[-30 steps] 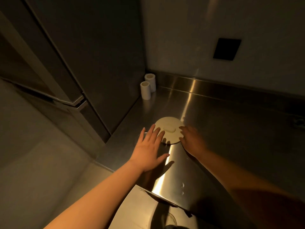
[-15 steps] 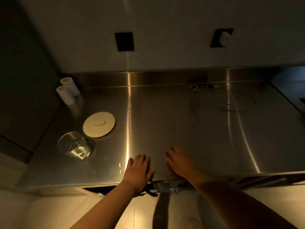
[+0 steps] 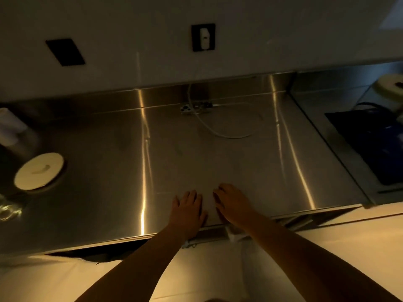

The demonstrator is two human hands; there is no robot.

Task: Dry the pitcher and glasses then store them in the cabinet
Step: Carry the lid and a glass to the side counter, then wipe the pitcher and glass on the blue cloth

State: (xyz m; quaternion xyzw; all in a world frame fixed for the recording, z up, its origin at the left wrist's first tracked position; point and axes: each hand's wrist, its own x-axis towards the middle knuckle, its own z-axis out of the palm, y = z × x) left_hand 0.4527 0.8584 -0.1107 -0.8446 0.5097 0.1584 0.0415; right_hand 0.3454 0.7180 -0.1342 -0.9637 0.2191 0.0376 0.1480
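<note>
Head view, and we're looking down on a steel worktop (image 3: 218,162) with both our hands out in front. The left hand (image 3: 187,209) lies flat near the front edge, fingers straight and close together, holding nothing. The right hand (image 3: 232,205) sits just beside it, fingers loosely bent, also holding nothing as far as we can tell.

Where's the glassware? One glass (image 3: 7,211) glints at the far left edge, cut off by the frame, near the front. Just behind it sits a round cream lid (image 3: 39,171), and further back a blurred pale cylinder (image 3: 9,129). No pitcher in sight, no cloth, and no cabinet that we can make out. So we'd judge the task barely begun from here: nothing gripped, the glass not stored, drying unconfirmed.

Now the room to move. The middle of the worktop is bare steel, with a white cable (image 3: 220,131) looping from a small fitting (image 3: 196,107) at the back wall, well apart from our hands. On the right the surface ends at a raised seam, and beyond it lies a dark object (image 3: 370,144) with a pale round thing (image 3: 390,86) behind. The front lip runs right under our wrists. Reaching the glass looks like a long sweep left, staying clear of that lid.
</note>
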